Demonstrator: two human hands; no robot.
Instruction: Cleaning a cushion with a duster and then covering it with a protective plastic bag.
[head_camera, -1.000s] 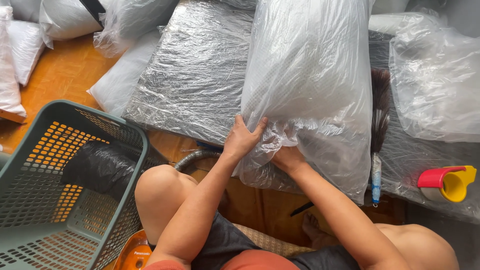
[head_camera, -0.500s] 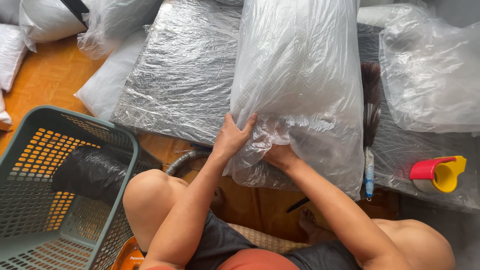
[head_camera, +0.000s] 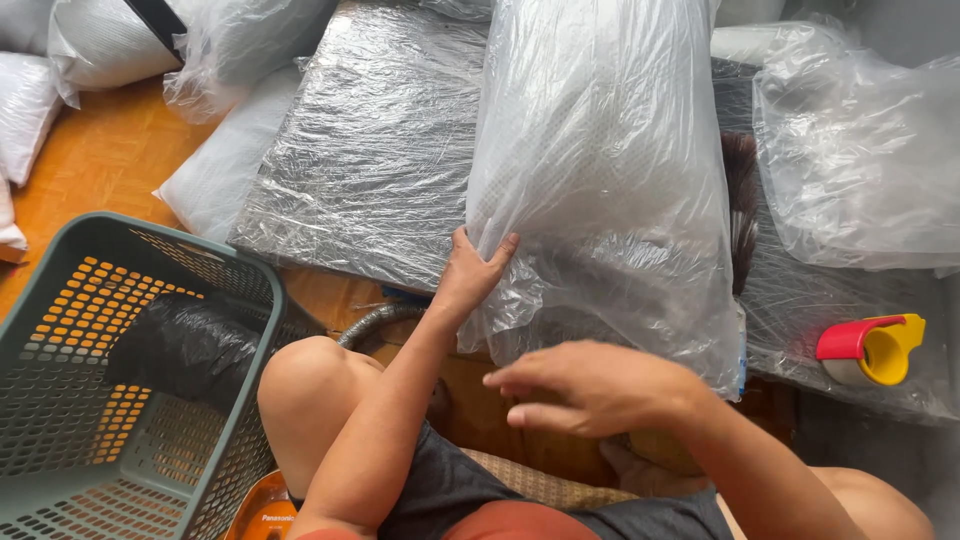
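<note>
A large clear plastic bag (head_camera: 600, 170) stuffed with a white pillow-like filling lies on a low table wrapped in plastic film (head_camera: 370, 160). My left hand (head_camera: 470, 275) presses flat against the bag's lower left side, fingers spread on the plastic. My right hand (head_camera: 590, 385) hovers just below the bag's near end, fingers loosely extended, with nothing in it. My bent knee (head_camera: 310, 390) sits below the left arm.
A grey-green plastic basket (head_camera: 60, 330) with a black bag (head_camera: 185, 345) inside stands at the left. A red and yellow tape dispenser (head_camera: 872, 350) rests at the right. More filled clear bags (head_camera: 860, 160) and white pillows (head_camera: 100, 40) lie around on the wooden floor.
My right hand has come off the bag's lower end and moved back toward me. The left hand stays pressed on the bag.
</note>
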